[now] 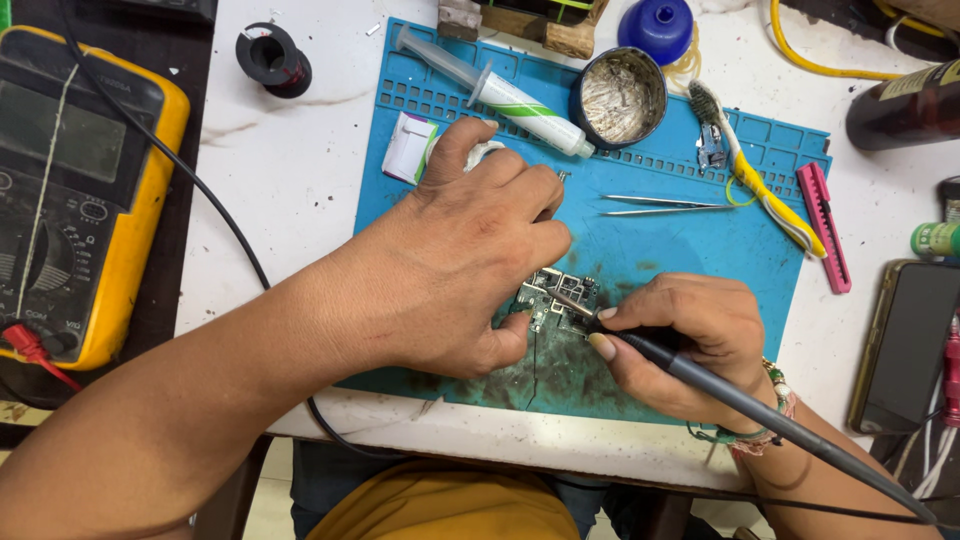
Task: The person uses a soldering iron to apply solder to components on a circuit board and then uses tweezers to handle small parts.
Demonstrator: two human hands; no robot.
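Head view looked straight down on a worn blue silicone work mat (700, 250) where both hands met over a small green circuit board studded with metal shields (556, 297). The right hand (690, 335) was clenched in a pen grip around a slim dark grey soldering iron (720, 390), whose metal tip touched the board just ahead of the fingertips, while its cable trailed back past the wrist. The left hand (470, 250), curled loosely with its thumb pressed to the mat at the board's near edge, steadied the board from the side opposite the iron; whether its fingers pinched anything underneath could not be told. Judging by the tip resting on the board and the dark scorched residue on the mat below the grip, the soldering seemed to be under way rather than finished, and the board showed no covers refitted. Beyond the left knuckles lay a white syringe with a green stripe (500, 92), and further out an open round tin of brass wool (618, 97). Away from the iron hand, steel tweezers (665, 205) lay on the mat, with a pink utility knife (825, 225) at its far edge. Well apart on the left hand's outer side sat a yellow multimeter (80, 190).
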